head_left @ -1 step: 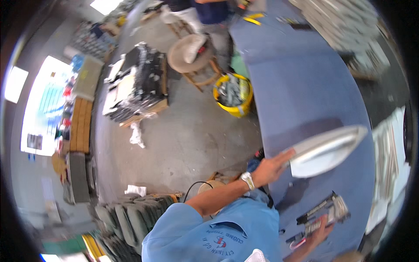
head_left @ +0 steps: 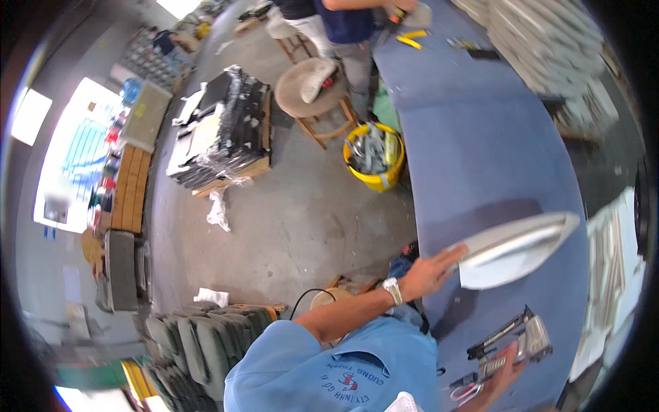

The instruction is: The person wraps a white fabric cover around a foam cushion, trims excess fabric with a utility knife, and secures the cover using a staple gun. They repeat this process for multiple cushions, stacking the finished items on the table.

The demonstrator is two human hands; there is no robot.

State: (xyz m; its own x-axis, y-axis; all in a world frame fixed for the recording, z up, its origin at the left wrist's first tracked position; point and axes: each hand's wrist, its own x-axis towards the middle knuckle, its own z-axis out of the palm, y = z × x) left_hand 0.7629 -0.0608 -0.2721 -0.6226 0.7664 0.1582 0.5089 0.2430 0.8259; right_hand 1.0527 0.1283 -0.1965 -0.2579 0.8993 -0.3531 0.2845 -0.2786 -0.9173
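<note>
My left hand (head_left: 427, 276) is closed on the near left end of a pale grey, curved padded panel (head_left: 528, 244). The panel is tilted up above the blue-covered table (head_left: 480, 158), and a white flap hangs at its lower edge. My right hand (head_left: 504, 369) wraps round the grip of a staple gun (head_left: 532, 340), which is low over the table near me. Beside that hand lies a tool with pink-red loop handles (head_left: 467, 392), perhaps scissors. The palm side of each hand is hidden.
A yellow bucket (head_left: 381, 182) full of grey scraps stands left of the table. Beyond it are a round stool (head_left: 302, 103) and a co-worker (head_left: 350, 27). Dark green cushions (head_left: 199, 350) are stacked at lower left. Pale panels (head_left: 542, 48) are piled at far right.
The view has shifted a little, so the room sits slightly further right. Both hands keep their hold, and the panel appears slightly lower. The co-worker's forearm shows more.
</note>
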